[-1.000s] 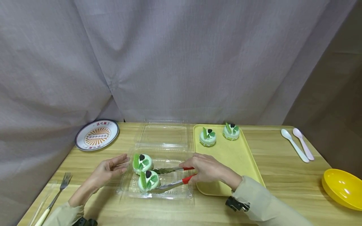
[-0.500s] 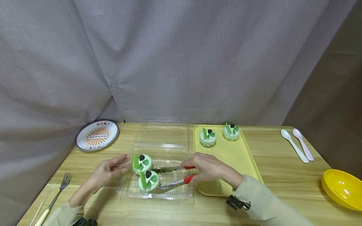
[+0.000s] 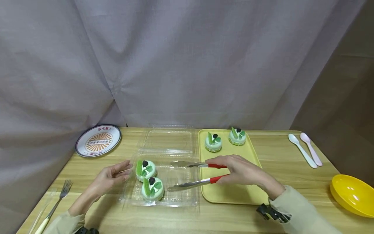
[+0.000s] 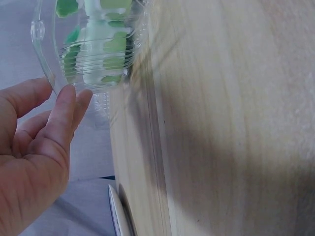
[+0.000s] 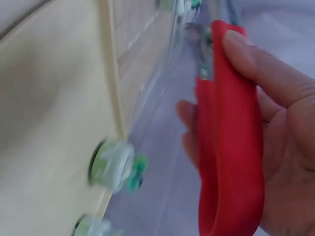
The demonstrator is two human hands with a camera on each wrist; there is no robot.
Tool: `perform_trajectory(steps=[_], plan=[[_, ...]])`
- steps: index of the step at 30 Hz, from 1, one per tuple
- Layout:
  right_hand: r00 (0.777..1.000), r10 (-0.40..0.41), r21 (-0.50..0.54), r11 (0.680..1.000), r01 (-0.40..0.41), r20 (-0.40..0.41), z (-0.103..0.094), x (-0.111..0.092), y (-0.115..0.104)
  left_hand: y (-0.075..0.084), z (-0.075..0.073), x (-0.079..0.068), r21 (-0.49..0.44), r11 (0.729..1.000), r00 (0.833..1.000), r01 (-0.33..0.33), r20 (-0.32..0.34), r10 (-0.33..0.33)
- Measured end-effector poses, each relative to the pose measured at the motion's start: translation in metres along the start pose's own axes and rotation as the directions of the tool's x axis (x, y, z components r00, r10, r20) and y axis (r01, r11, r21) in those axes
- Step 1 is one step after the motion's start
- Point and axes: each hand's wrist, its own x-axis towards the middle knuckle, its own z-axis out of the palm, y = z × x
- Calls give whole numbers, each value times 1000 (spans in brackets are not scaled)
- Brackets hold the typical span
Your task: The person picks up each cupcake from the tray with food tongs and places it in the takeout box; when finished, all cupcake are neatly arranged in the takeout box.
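Note:
With its thumb and fingers, my left hand [image 3: 112, 178] pinches the left rim of a clear hinged plastic food container [image 3: 182, 187]. Two pale green cakes, one behind [image 3: 150, 169] and one in front [image 3: 155, 193], stand in its left half, topped with a green slice, leaves and a dark berry. My right hand [image 3: 239, 170] grips tongs [image 3: 214, 179] with red handles; the right wrist view shows the thumb along the red grip [image 5: 238, 137]. The tongs' metal arms are spread over the container's right half, apart from the cakes, with nothing between them.
Right of the container lies a yellow tray [image 3: 233, 191] with two like cakes [image 3: 213, 143] at its back. A plate [image 3: 99, 141] is at back left, a fork [image 3: 59, 198] at front left. Two spoons [image 3: 304, 151] and a yellow bowl [image 3: 352, 196] are on the right.
The tongs have opened and let go of the front cake, which stays in the container. My right hand has drawn them back to the right, over the tray. The left hand holds still.

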Motion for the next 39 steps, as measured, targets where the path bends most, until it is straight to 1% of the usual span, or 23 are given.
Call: perform_trajectory(steps=[2, 4, 7, 8, 11, 14, 16, 18, 22, 25, 30, 34, 37, 39], plan=[[998, 7, 10, 1000, -7, -68, -5, -11, 10, 0, 0, 0, -1, 1000, 1000, -3, 3, 3], [989, 29, 4, 1000, -29, -143, -9, -21, 22, 0, -1, 0, -3, 1000, 1000, -8, 5, 8], [966, 97, -11, 995, -102, -239, -13, -36, 44, -1, -1, -1, -13, 1000, 1000, -17, 9, 17], [956, 130, -12, 990, -138, -262, -13, -41, 51, -1, -1, -1, -17, 1000, 1000, -20, 12, 21], [930, 209, 28, 977, -210, -303, -13, -57, 71, -2, -2, -2, -31, 999, 1000, -26, 16, 26], [904, 271, 83, 963, -258, -330, -9, -69, 86, -2, -2, -3, -38, 999, 1000, -24, 17, 25], [891, 288, 85, 957, -276, -350, -7, -73, 95, -1, -2, -3, -40, 999, 1000, -21, 12, 21], [884, 299, 73, 953, -293, -360, -3, -74, 102, -1, -2, -3, -40, 999, 1000, -19, 9, 19], [881, 304, 33, 949, -314, -363, 4, -71, 113, -2, -2, -3, -45, 999, 999, -29, 13, 30], [883, 308, 36, 948, -316, -356, 8, -67, 119, -3, -1, -2, -53, 998, 999, -34, 18, 35], [885, 311, 33, 947, -320, -347, 12, -57, 126, -4, -1, -2, -55, 998, 1000, -25, 12, 26], [890, 305, 14, 948, -319, -338, 14, -51, 130, -3, 0, -2, -26, 1000, 1000, -14, 3, 14], [893, 316, 28, 945, -324, -321, 13, -47, 130, -3, 0, -2, 0, 1000, 1000, -3, -3, 3], [891, 334, 48, 941, -336, -309, 13, -45, 131, -2, 0, -1, 9, 1000, 1000, 1, -5, -1]])
